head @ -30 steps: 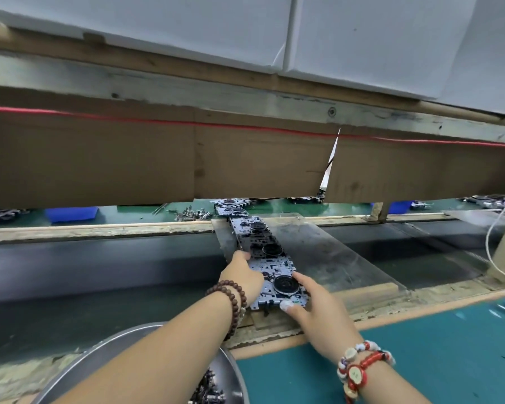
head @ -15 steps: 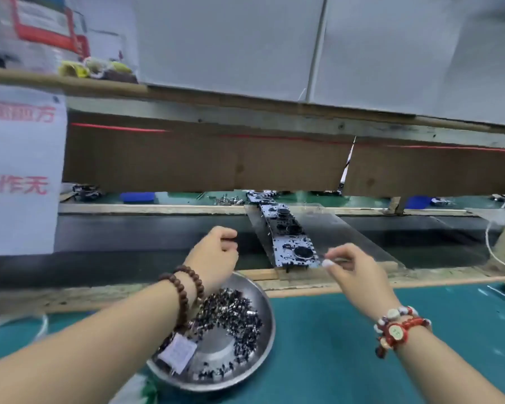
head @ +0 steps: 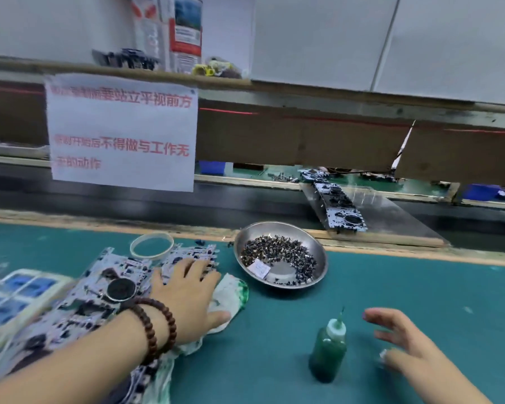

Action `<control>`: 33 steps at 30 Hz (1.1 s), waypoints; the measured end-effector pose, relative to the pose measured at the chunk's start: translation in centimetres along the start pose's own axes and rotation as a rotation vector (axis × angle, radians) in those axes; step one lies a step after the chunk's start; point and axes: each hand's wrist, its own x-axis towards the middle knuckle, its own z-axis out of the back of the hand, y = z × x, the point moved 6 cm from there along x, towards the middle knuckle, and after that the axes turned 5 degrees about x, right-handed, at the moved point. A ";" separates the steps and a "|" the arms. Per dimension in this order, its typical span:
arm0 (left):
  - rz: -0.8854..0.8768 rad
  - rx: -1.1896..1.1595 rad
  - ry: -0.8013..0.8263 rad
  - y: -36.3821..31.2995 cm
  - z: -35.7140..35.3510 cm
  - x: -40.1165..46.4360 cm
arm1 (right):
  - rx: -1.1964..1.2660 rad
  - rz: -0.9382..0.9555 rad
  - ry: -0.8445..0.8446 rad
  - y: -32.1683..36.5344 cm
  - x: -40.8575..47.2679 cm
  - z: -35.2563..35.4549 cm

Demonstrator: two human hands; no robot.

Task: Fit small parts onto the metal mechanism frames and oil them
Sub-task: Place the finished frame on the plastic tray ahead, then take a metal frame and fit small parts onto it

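Resting flat with fingers spread, the left hand (head: 187, 290) now lies on the metal frames (head: 105, 290) stacked on the desk (head: 405, 290), having left the ramp. Right hand (head: 403, 348), fingers loosely spread and holding nothing, has dropped beside the green oil bottle (head: 328, 349); the parts dish (head: 280, 255) sits beyond both.

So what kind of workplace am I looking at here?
Likely a factory assembly line bench: a round steel dish of small dark parts, perforated metal mechanism frames on a teal mat, and a dark conveyor belt behind.
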 end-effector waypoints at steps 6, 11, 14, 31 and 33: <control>0.103 -0.059 0.037 2.8 -0.6 1.9 | -0.143 0.016 0.246 0.7 -0.5 -6.1; 0.159 -0.166 0.123 3.5 -1.6 3.8 | 0.012 0.009 0.084 1.0 -0.3 -6.6; 0.218 -0.221 0.072 4.0 -1.1 5.1 | 0.029 0.026 0.053 0.7 -0.3 -6.7; 0.202 -0.623 -0.299 2.4 6.0 1.0 | -0.068 0.009 -0.272 -1.0 -0.7 -2.8; 0.078 -0.829 -0.237 -0.3 5.4 -1.7 | 0.075 0.159 -0.486 0.5 -3.1 -2.6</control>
